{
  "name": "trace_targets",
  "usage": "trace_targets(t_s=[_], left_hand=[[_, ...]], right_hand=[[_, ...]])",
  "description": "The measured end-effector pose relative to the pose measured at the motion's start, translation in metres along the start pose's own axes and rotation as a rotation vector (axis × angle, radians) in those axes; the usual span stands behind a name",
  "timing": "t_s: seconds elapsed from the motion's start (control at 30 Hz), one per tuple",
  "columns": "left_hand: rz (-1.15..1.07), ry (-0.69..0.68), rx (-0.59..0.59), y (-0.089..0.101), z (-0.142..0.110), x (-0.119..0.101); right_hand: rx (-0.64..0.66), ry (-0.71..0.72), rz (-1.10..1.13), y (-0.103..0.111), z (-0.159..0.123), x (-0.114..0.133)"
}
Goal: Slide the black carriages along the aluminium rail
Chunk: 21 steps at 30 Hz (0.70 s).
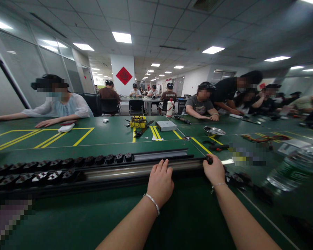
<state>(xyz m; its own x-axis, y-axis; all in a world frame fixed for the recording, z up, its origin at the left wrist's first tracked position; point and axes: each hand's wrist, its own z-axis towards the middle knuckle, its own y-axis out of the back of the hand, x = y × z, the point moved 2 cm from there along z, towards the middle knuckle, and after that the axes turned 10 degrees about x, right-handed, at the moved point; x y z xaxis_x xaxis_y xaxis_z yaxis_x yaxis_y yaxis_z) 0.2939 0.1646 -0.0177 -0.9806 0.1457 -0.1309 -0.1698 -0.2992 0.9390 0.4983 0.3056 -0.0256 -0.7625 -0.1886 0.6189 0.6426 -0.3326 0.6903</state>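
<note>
My left hand point(160, 182) lies across the near long black rail point(187, 167), its fingers stretched over the metallic channel and its thumb hidden. At the rail's right end, my right hand point(214, 170) pinches a small black round part point(209, 159), partly covered by the fingers. Along the rail's left portion sit several black round socket-like modules point(54, 176) with metal pins on top. A second black rail point(161, 155) runs parallel just behind, with a similar row of modules point(90, 160) on its left.
A clear water bottle point(292, 170) lies at the right, near loose black parts point(238, 180). Farther back are a metal bowl point(214, 131), a grey box point(166, 125), a yellow block with cables point(137, 122) and a red-black tool point(219, 147). Other people sit around the green table point(106, 222).
</note>
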Motion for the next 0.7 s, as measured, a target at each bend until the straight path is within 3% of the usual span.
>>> trace_targets(t_s=[0.43, 0.7], left_hand=[[0.004, 0.0, 0.0, 0.0, -0.001, 0.0], [0.006, 0.006, 0.0, 0.0, 0.0, -0.001]], right_hand=[[-0.027, -0.146, 0.022, 0.0, 0.004, -0.007], [-0.045, -0.121, 0.029, -0.001, 0.005, -0.01]])
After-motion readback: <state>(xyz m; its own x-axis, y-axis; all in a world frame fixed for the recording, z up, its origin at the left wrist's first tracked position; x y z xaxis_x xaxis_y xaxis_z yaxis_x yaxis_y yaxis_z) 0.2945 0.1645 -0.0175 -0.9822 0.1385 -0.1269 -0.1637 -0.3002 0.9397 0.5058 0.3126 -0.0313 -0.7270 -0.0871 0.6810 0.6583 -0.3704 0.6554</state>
